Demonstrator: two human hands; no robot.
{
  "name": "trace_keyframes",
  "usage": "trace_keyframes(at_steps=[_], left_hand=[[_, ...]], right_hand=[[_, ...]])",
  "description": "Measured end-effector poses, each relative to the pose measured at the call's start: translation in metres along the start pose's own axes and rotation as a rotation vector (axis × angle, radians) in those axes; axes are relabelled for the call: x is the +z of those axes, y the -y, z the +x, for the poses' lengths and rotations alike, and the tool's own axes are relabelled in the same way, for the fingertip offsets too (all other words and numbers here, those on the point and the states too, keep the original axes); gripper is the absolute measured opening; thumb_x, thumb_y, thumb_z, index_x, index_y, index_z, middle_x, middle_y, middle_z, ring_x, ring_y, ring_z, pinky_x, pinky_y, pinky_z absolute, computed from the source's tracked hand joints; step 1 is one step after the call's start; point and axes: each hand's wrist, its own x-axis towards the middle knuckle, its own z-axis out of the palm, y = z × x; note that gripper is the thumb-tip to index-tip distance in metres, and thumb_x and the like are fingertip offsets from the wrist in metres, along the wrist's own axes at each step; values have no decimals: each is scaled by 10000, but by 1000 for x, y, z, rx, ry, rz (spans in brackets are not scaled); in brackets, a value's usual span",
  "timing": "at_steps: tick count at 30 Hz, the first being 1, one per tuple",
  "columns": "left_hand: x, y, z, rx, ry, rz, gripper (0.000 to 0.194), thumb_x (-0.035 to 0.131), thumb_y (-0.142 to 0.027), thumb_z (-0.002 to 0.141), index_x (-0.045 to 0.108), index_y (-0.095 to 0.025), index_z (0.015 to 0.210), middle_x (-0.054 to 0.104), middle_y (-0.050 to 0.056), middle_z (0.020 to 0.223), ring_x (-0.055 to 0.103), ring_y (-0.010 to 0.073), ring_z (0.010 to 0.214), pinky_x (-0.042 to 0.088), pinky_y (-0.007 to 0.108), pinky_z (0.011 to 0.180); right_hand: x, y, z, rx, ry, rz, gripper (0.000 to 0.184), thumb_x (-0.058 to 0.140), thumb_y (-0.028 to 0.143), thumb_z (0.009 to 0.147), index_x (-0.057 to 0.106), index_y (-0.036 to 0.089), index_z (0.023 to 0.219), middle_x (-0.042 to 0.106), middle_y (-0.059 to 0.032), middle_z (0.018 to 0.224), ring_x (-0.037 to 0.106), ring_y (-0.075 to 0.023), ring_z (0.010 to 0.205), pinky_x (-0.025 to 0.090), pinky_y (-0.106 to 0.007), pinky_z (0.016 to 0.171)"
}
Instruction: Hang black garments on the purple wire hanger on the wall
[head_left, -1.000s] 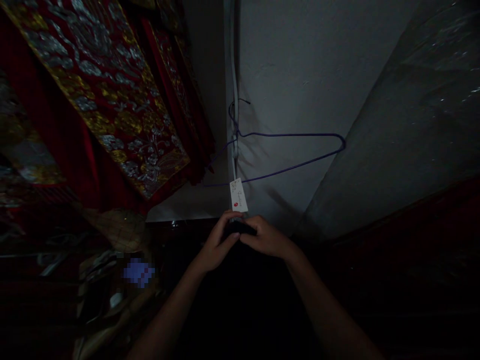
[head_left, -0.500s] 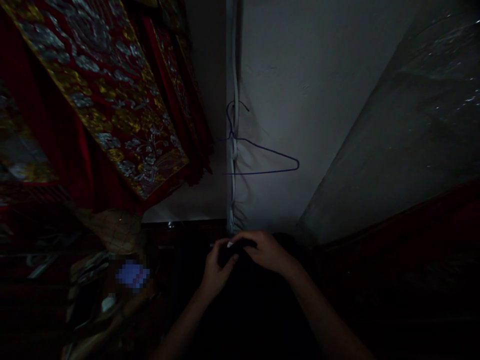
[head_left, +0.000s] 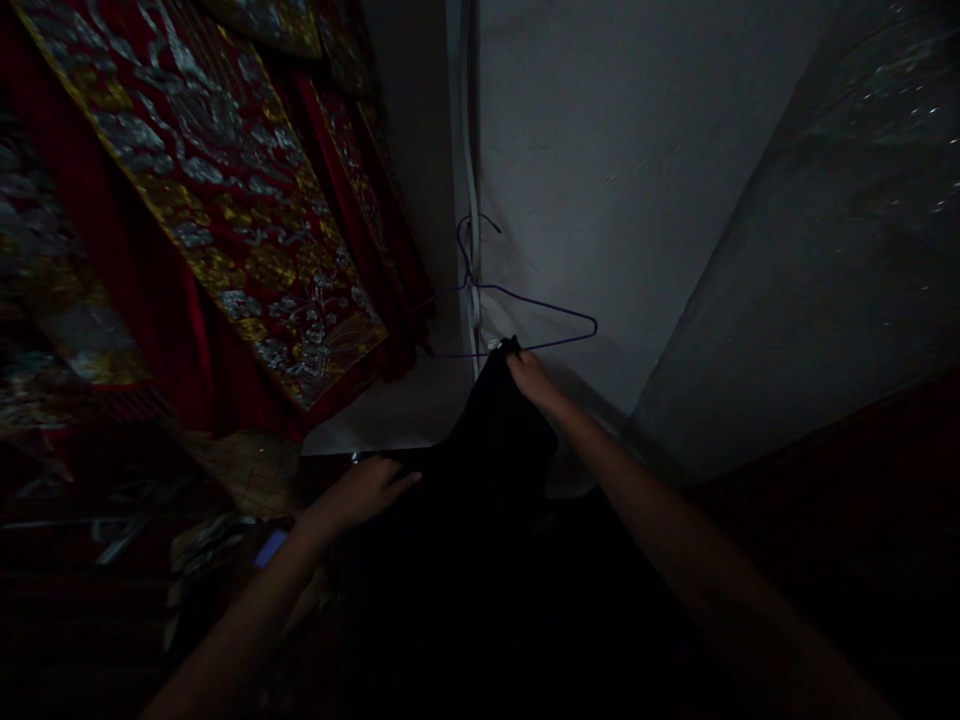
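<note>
A black garment point(head_left: 487, 440) is stretched up in front of me, its lower part lost in the dark. At its raised top, my right hand point(head_left: 531, 378) is closed on the cloth, beside a small white tag point(head_left: 495, 344). Lower and to the left, my left hand point(head_left: 369, 488) grips the garment's edge, thumb lying along it. Just behind the raised part, a thin purple hanger point(head_left: 559, 304) hangs on a pale cable point(head_left: 473, 180) against the wall; the garment covers a bit of its bottom bar.
Red cloth panels embroidered in gold and silver point(head_left: 247, 240) hang at the left. A clear plastic sheet point(head_left: 847, 210) covers the right side of the pale wall point(head_left: 615, 130). Dim clutter, including a bluish item point(head_left: 270, 548), lies at the lower left.
My hands were close together on bunched dark cloth. Now they are apart: the right has lifted the garment up towards the hanger, and the left has moved left and slightly upward.
</note>
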Motion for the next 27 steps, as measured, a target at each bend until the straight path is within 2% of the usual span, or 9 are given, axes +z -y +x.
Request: trace_keyframes(at_steps=[3, 7, 9, 12, 14, 18, 20, 24, 27], left_hand=[[-27, 12, 3, -44, 1, 127, 415, 504, -526, 921, 740, -189, 974, 767, 132, 1000, 716, 287, 911, 515, 353, 824], [-70, 16, 12, 35, -149, 77, 513, 491, -555, 910, 681, -186, 1212, 662, 130, 1341, 631, 301, 1202, 464, 383, 1023], [-86, 9, 19, 70, -243, 36, 511, 463, -566, 911, 699, -177, 1143, 695, 130, 1277, 652, 297, 1138, 477, 385, 997], [-93, -13, 34, 34, -374, 36, 470, 395, -517, 937, 696, -165, 859, 749, 116, 880, 675, 263, 797, 521, 369, 793], [-90, -33, 47, 45, -477, 25, 439, 373, -455, 957, 674, -160, 836, 709, 84, 765, 641, 234, 710, 507, 349, 736], [-88, -68, 72, 237, -724, -37, 333, 437, -327, 955, 657, -150, 1132, 726, 93, 1051, 662, 234, 971, 487, 346, 916], [-92, -78, 80, 314, -753, -21, 313, 457, -274, 943, 645, -154, 1162, 714, 94, 1116, 652, 236, 1040, 475, 349, 961], [-109, -77, 84, 357, -672, 65, 286, 435, -218, 937, 655, -172, 1114, 722, 72, 1065, 659, 225, 988, 485, 337, 934], [-120, -72, 82, 349, -633, 141, 295, 430, -211, 932, 649, -167, 1126, 717, 82, 1065, 657, 233, 970, 486, 346, 923]], right_hand=[[-9, -8, -4, -16, 15, -86, 354, 598, 462, 772, 515, 192, 559, 449, 29, 530, 432, -123, 544, 294, -245, 506], [-49, 0, -9, -67, -28, -232, 378, 633, 434, 726, 458, 194, 493, 365, 42, 495, 368, -93, 494, 211, -244, 469], [-64, 7, -12, -74, -26, -260, 368, 630, 402, 718, 438, 197, 479, 361, 41, 486, 363, -88, 480, 204, -244, 459], [-70, 17, -22, -41, 13, -225, 362, 625, 415, 724, 444, 200, 497, 370, 42, 492, 358, -86, 470, 211, -243, 448], [-64, 22, -31, -27, 35, -177, 376, 623, 442, 731, 440, 203, 506, 376, 42, 495, 358, -86, 472, 222, -242, 446], [-45, 28, -48, -39, 99, -85, 407, 607, 513, 770, 473, 198, 550, 445, 24, 512, 415, -110, 490, 284, -244, 454], [-43, 30, -53, -81, 135, -92, 403, 579, 524, 812, 528, 190, 593, 514, 0, 549, 485, -143, 523, 351, -261, 483], [-65, 30, -48, -297, -135, -187, 287, 569, 382, 860, 705, 150, 960, 698, -87, 851, 652, -226, 777, 497, -342, 703], [-98, 28, -33, -339, -377, -252, 416, 626, 288, 846, 663, 138, 1232, 727, -113, 997, 679, -238, 858, 513, -368, 756]])
